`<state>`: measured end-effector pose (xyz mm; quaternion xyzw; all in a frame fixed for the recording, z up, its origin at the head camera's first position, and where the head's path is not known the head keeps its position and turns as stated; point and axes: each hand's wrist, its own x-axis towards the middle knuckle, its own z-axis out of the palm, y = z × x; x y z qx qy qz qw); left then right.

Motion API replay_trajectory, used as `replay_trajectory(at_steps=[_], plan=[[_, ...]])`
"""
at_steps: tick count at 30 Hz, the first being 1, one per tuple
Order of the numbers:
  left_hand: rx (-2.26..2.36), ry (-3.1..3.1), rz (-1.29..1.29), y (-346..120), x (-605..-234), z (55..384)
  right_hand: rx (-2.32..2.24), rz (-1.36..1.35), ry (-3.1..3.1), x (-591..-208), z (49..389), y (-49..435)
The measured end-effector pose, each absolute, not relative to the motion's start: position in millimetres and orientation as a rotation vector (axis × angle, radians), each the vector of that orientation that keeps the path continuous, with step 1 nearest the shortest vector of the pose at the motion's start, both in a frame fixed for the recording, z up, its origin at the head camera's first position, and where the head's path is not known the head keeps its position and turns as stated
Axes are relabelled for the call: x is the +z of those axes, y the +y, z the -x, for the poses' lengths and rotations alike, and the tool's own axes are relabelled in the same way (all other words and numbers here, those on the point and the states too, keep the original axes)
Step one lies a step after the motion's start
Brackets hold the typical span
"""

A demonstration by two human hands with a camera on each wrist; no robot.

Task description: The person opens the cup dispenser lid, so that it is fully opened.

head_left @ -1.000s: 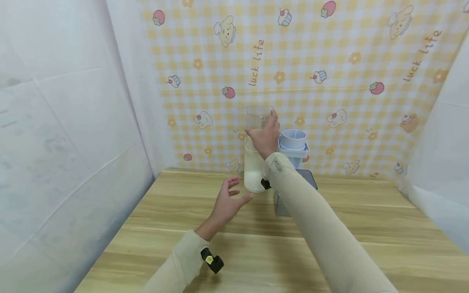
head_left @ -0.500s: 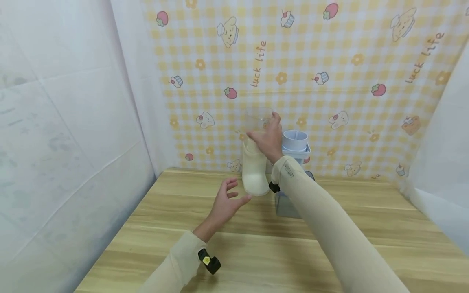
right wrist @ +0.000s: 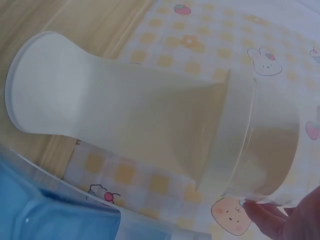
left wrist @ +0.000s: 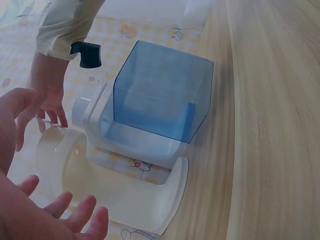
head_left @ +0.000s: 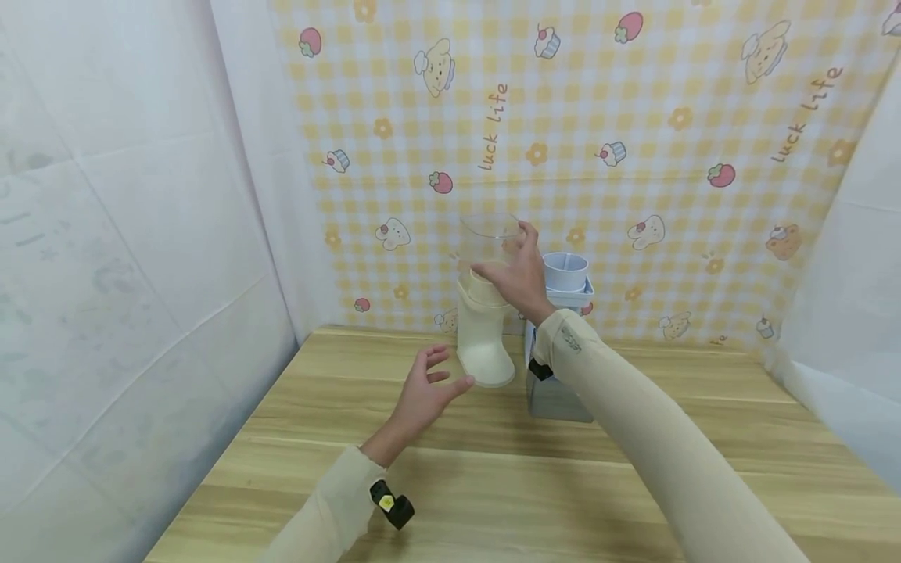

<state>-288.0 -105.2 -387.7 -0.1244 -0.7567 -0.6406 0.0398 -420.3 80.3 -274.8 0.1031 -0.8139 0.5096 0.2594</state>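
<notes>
A cream stand (head_left: 480, 336) with a flared foot stands upright on the table, a clear cylinder (head_left: 486, 241) on top of it. My right hand (head_left: 519, 274) grips the cylinder low on its right side, thumb across the front and fingers behind. Close to the foot, my left hand (head_left: 422, 395) is held with its fingers spread and nothing in them; whether the thumb tip touches the foot is unclear. In the left wrist view the stand (left wrist: 117, 192) lies beyond my left fingers. The right wrist view shows the stand's body (right wrist: 130, 105) from close up.
To the right stands a pale blue unit with a round collar (head_left: 565, 274) and a see-through bluish-grey bin (head_left: 561, 403), partly behind my right forearm. A checked cloth (head_left: 394, 172) hangs behind the wooden table (head_left: 535, 485). White sheeting (head_left: 155, 234) hangs at the left.
The cream stand has come slightly left and toward me, and has turned so its foot flares to the right. My right hand lowered a little with it; my left hand drifted slightly left.
</notes>
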Motion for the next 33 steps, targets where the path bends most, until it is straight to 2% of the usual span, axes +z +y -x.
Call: replay_trajectory(at_steps=[23,33], plan=[[-1.861,-2.324,0.439,-126.6,-390.9,277.0,1.427,-0.694,-2.145,-283.1,370.1,102.0],[-1.853,-2.321,0.465,-132.3,-389.3,273.3,1.471,-0.727,-2.217,-281.7,346.7,110.5]])
